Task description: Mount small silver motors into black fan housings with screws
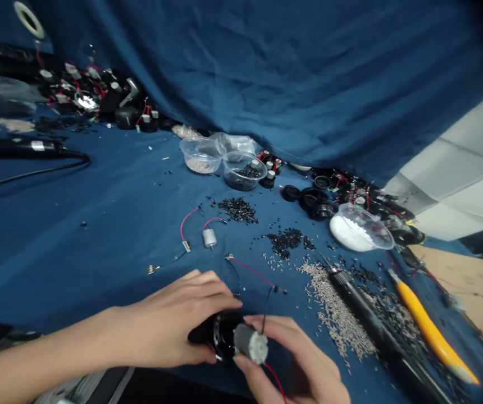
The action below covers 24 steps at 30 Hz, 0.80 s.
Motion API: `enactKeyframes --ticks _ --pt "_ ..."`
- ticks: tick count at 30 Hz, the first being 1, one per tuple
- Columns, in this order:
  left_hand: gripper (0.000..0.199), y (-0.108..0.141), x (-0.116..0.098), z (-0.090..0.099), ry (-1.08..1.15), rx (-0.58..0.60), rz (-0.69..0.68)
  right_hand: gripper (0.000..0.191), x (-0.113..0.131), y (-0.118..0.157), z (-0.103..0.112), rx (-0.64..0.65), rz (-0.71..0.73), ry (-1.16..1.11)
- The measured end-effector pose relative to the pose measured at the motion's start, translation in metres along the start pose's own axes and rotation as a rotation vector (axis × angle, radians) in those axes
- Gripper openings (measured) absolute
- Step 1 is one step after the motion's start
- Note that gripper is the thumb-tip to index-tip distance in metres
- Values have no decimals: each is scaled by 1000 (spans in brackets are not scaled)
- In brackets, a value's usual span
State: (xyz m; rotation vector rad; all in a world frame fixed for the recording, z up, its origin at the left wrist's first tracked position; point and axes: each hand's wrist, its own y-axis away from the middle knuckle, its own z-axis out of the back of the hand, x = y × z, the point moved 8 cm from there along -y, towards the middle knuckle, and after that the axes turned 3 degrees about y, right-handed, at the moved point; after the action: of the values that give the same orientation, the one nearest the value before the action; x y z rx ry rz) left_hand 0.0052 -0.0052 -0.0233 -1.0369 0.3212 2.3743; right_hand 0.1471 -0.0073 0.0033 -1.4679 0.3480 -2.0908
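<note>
Bowls (188, 149) of clear plastic are standing on the blue cloth (119, 224). The left bowl is holding a shallow layer of small pale parts (200, 165); the middle bowl (241, 182), just beside it, is holding black screws (250, 171). Behind these, a clear container (241, 143) is standing, its contents too indistinct for me to identify. The right bowl (380, 235) is holding loose white material (351, 233).

With the left hand (186, 314), I am gripping a round black housing (223, 331), fingers curving over its far side, thumb bracing the near side. With the right hand (302, 353), I am pinching a small cylindrical motor (247, 342) between thumb and fingers, beside the open end of the housing; I am not able to tell whether the two are touching. A red wire (276, 380) is trailing from the motor. Beyond the hands, a second motor (209, 238) is lying on the cloth. A black screwdriver (361, 308) is lying across loose silvery screws (334, 314).
</note>
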Motion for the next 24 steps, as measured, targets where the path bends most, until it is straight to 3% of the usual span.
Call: enactKeyframes --ticks 4,7,13,20,24 --pt "67 3 2 -3 68 -49 30 32 -5 5 -16 139 61 128" --pt "74 3 6 -8 86 -82 68 34 -4 3 -14 197 104 163" --pt "65 -2 8 -15 76 -81 65 37 2 0 -12 310 182 250" --pt "60 -2 7 -14 90 -73 45 21 1 -4 -12 256 95 238" --pt "60 -3 7 -14 80 -85 37 22 6 -11 -17 417 149 289"
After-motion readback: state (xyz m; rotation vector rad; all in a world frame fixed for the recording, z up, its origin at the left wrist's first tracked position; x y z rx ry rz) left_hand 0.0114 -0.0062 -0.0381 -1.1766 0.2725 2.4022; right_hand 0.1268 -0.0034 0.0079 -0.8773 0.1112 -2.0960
